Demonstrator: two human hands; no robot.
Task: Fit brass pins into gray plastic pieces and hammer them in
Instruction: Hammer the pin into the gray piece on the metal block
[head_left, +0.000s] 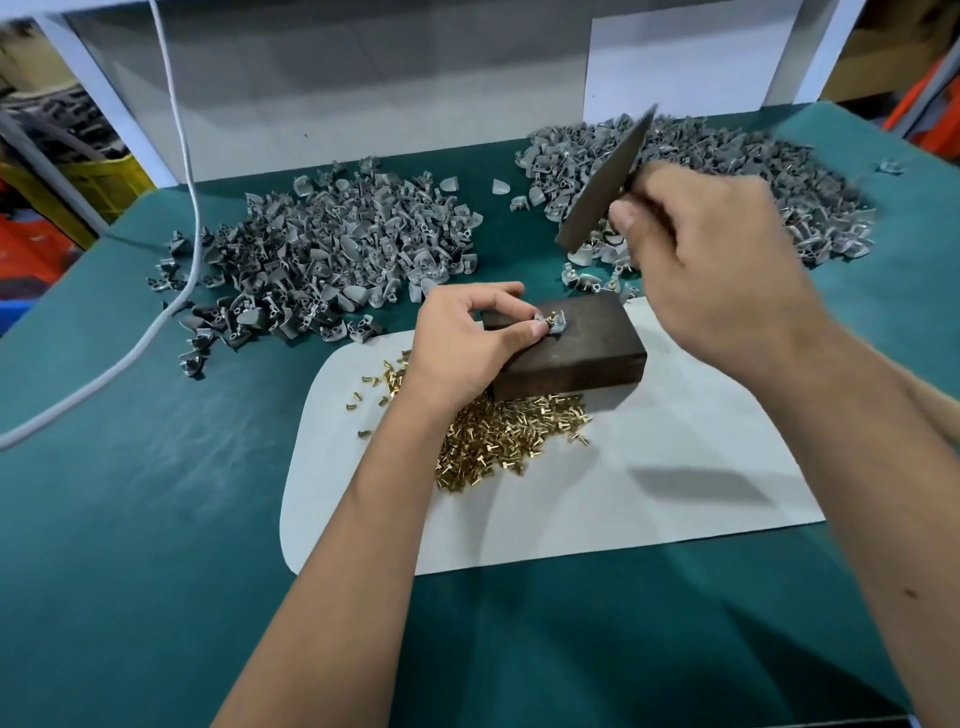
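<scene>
Gray plastic piece (555, 323) with brass pins (551, 315) on dark block (571, 348), pinched by left hand (467, 338); right hand (711, 270) fingers curled round raised flat metal bar (605, 182).

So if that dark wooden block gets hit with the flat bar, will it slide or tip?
Probably neither. The dark rectangular wooden block is low and wide and lies flat on the white mat, so tipping looks unlikely. It looks solid, likely heavy for its size. The left hand holding the small gray plastic piece rests against it, which should also limit sliding.

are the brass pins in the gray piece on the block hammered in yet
Not yet: the brass pins stand proud of the gray piece on the block.
</scene>
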